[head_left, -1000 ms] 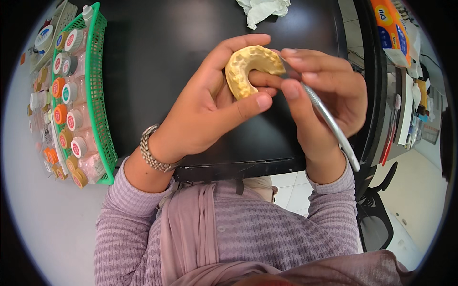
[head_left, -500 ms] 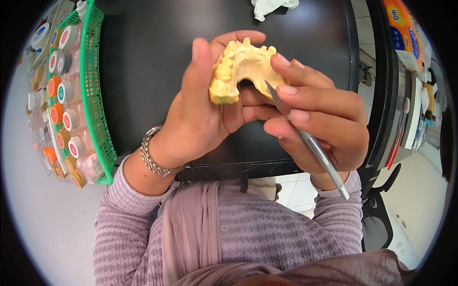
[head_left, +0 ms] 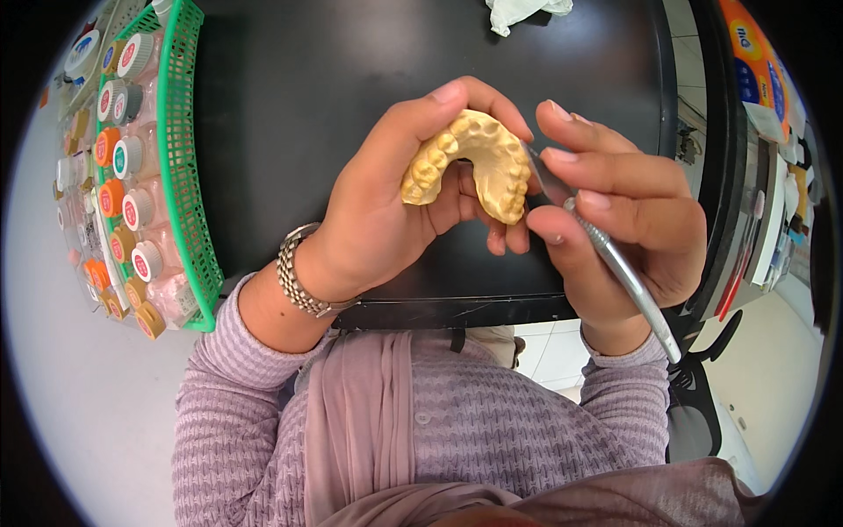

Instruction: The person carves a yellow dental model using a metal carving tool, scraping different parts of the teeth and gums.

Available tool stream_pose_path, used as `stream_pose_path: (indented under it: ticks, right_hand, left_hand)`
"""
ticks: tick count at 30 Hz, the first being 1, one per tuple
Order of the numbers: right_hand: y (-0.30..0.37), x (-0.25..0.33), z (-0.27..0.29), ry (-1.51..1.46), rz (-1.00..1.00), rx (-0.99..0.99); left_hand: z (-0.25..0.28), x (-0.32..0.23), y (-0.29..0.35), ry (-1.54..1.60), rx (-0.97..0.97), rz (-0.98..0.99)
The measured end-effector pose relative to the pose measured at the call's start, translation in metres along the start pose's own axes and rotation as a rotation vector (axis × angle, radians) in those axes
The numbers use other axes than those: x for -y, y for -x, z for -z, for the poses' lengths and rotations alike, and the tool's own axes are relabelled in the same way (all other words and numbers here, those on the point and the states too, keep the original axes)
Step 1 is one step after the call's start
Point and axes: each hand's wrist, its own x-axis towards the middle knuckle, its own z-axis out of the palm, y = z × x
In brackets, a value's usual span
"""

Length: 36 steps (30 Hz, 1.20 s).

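Note:
A yellow plaster dental cast [head_left: 479,145], horseshoe-shaped with a row of teeth, is held up over the black table. My left hand [head_left: 378,193] grips it, with the thumb along its left side and fingers behind and beneath. Between the thumb and fingers of my right hand [head_left: 628,215] is a metal scalpel [head_left: 625,274] with a knurled, rounded handle. Its blade points up and left, close beside the right side of the cast. Whether the blade touches the plaster I cannot tell.
On the left stands a green plastic basket [head_left: 180,158] of bottles with white, orange and tan caps. A crumpled white plastic piece [head_left: 525,12] lies at the far side of the black table [head_left: 290,114]. An orange-and-blue package [head_left: 757,66] is at the far right.
The cast has tilted, so its inner palate side and front edge face me more. The scalpel has moved right and up, from the inner opening to the cast's outer right side.

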Motion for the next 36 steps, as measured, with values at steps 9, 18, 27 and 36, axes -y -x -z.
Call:
stream_pose_path:
  ticks: [9, 18, 27, 36]
  right_hand:
    - [0.002, 0.009, -0.011, -0.025, -0.052, 0.032]
    - [0.004, 0.014, -0.013, -0.001, -0.125, 0.045]
    - [0.005, 0.008, -0.016, 0.036, -0.080, 0.037]
    - [0.009, 0.001, -0.019, 0.001, -0.034, 0.036]
  left_hand:
    - [-0.008, 0.001, 0.004, -0.136, -0.081, 0.058]
    - [-0.004, 0.001, 0.007, 0.066, 0.004, 0.174]
    - [-0.005, -0.001, 0.007, 0.032, -0.050, 0.170]
    - [0.002, 0.004, 0.011, 0.056, -0.077, 0.126]
